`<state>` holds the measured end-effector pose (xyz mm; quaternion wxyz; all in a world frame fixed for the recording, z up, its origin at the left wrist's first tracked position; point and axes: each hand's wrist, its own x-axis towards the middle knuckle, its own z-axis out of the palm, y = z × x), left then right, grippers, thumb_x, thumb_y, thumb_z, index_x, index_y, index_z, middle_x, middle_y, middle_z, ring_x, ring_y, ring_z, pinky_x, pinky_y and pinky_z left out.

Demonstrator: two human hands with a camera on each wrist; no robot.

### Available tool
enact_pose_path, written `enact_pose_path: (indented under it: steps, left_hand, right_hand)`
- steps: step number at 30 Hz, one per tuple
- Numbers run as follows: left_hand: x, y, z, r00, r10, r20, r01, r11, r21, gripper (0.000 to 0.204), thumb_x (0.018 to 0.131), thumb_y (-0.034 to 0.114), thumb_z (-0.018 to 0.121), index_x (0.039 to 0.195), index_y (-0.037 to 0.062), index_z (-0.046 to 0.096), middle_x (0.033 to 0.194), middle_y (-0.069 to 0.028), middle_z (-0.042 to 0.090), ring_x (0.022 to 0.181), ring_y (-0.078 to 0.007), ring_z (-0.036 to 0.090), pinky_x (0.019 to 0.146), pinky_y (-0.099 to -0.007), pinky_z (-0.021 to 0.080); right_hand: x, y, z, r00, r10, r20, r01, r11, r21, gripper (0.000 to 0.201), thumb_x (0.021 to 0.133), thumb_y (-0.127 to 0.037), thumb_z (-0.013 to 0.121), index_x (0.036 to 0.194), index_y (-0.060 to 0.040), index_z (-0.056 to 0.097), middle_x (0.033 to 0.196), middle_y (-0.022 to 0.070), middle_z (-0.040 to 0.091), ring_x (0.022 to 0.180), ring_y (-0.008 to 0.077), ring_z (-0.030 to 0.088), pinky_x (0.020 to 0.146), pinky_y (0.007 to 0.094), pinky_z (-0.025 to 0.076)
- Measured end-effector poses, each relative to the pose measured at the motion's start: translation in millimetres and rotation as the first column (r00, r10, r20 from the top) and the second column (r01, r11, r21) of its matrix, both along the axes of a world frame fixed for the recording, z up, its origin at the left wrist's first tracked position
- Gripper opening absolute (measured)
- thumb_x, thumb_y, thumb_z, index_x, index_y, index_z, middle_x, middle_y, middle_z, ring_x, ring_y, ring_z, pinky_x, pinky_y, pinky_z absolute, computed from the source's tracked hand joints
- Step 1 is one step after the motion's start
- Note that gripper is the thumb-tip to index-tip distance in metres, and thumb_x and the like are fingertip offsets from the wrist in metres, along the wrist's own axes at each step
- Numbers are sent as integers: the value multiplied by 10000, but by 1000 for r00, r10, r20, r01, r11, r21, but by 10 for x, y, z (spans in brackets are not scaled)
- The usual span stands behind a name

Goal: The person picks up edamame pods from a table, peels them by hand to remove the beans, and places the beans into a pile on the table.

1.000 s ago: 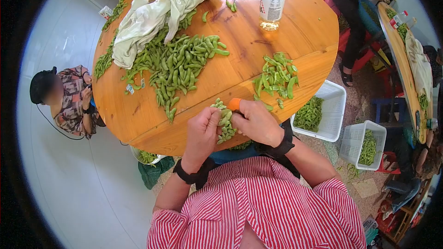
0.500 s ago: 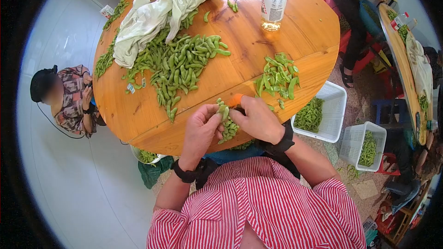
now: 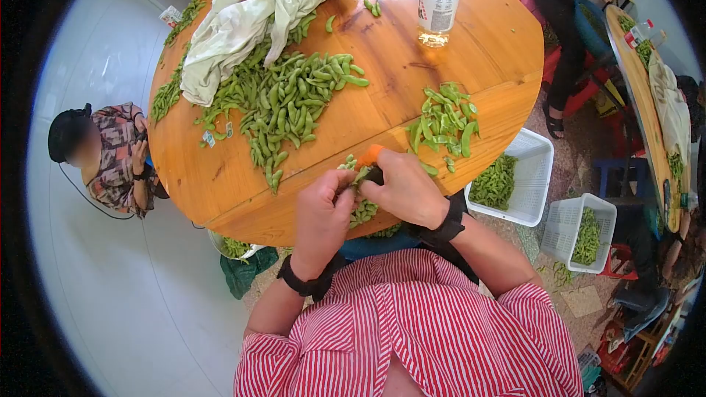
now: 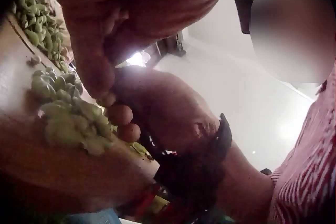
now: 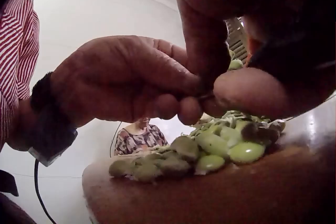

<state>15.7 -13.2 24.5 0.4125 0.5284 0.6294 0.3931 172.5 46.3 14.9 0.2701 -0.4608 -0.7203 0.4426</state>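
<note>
Over the near table edge, my left hand (image 3: 322, 217) pinches a green soybean pod (image 3: 362, 174) between thumb and fingers. My right hand (image 3: 412, 191) meets it from the other side, its thumb and fingertips on the same pod. An orange band (image 3: 370, 154) shows at the right index finger, with something dark beneath it. Just under both hands lies a small heap of shelled green beans (image 3: 364, 213), seen closer in the right wrist view as plump loose beans (image 5: 226, 145). In both wrist views the fingers largely hide the pod.
A large pile of whole pods (image 3: 294, 99) lies mid-table beside a pale cloth (image 3: 243, 26). Split pods (image 3: 445, 121) are heaped at right, near a clear bottle (image 3: 440, 4). White baskets (image 3: 533, 176) stand on the floor at right. A person (image 3: 110, 162) sits at left.
The left hand first opened a little with a pod at its fingertips, then closed in again. The hands now meet at the pod, the right thumb pressed against it.
</note>
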Motion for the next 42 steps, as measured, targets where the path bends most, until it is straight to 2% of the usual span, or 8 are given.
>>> enact_pose_path:
  steps: [5,12,15,20,29,31,37,42]
  left_hand:
    - [11,-13,0,952,-25,-304,93,973,210,150,844,-15,583,983,-25,640,869,-182,663,780,-329,668,702,-376,521]
    - [-26,-28,48,909,-39,-415,146,962,230,139,839,-6,590,968,-25,640,886,-195,659,818,-364,655,721,-393,519]
    - [-86,-26,-8,931,0,-364,100,961,256,165,830,-13,589,987,-29,635,885,-197,665,775,-336,664,705,-382,523]
    - [-149,19,-116,998,68,-19,-67,997,48,176,892,-3,578,1054,-58,619,916,-58,677,749,-105,644,676,-259,544]
    - [-199,31,-60,986,105,130,-99,994,-53,168,900,15,587,1065,-17,578,886,-33,646,718,-96,638,633,-234,532]
    - [-186,28,-37,988,96,122,-91,995,-48,163,902,13,584,1062,-16,576,886,-33,645,717,-95,638,634,-234,532]
    - [-41,-26,-21,994,65,84,-64,998,-15,129,889,10,584,1010,-36,593,819,-40,656,663,-73,607,591,-229,492]
    - [-79,-12,-66,987,99,129,-100,995,-1,130,888,8,585,1009,-37,602,839,-52,673,677,-76,614,601,-231,498]
  right_hand:
    - [-15,9,30,999,16,41,-15,1000,-1,276,743,-146,647,831,108,585,808,327,616,822,469,635,731,493,508]
    - [-16,8,-61,997,20,79,-27,995,96,258,750,-129,647,883,85,593,752,282,615,749,436,633,667,466,496]
    - [10,29,-45,992,14,123,-28,992,120,243,764,-127,646,874,83,594,774,274,616,761,439,624,673,474,491]
    - [29,12,-103,990,-22,139,-14,967,253,196,801,-116,649,892,55,621,858,242,617,811,414,615,708,467,491]
    - [99,65,-157,994,-103,27,85,924,373,149,842,-82,632,967,-8,663,918,188,637,822,373,632,700,445,503]
    - [130,78,-120,982,-63,180,2,948,319,157,848,-121,654,953,-5,662,865,192,653,779,367,646,663,432,504]
    - [87,-1,-23,995,-5,101,-17,975,223,198,831,-174,692,935,-10,653,699,202,623,665,392,626,599,411,495]
    - [127,42,-107,998,30,59,-43,971,237,241,817,-154,695,1013,-21,648,787,205,628,744,375,636,647,417,495]
